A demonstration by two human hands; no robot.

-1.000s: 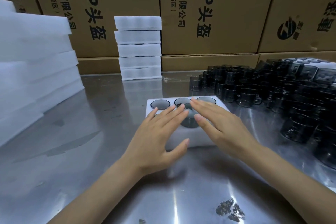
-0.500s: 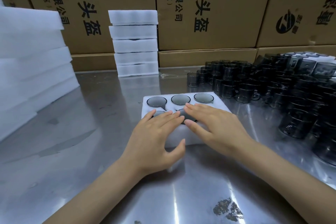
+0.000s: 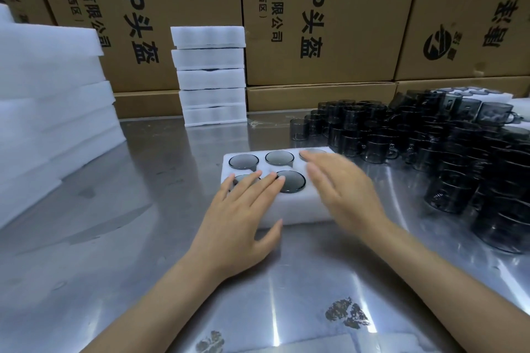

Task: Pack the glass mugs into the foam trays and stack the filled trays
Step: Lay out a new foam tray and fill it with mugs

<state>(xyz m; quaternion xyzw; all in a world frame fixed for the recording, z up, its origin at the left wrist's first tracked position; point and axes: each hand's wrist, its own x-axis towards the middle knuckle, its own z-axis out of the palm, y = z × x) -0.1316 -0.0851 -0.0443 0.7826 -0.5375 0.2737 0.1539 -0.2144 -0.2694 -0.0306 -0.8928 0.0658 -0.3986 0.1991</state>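
A white foam tray lies on the steel table in front of me, with dark glass mugs set bottom-up in its holes. My left hand rests flat on the tray's near left part, fingers straight, fingertips touching the front-row mugs. My right hand is open and motion-blurred over the tray's right side, covering the front right hole. A stack of filled foam trays stands at the back. Loose smoky glass mugs crowd the table on the right.
Tall piles of white foam sheets stand at the left. Cardboard boxes wall off the back of the table. The shiny steel table has bare surface at the near left and in front of me.
Both hands pressed the front middle mug down into the tray. My right hand has since slid right off it; the left hand stays on the tray. The camera has moved closer.
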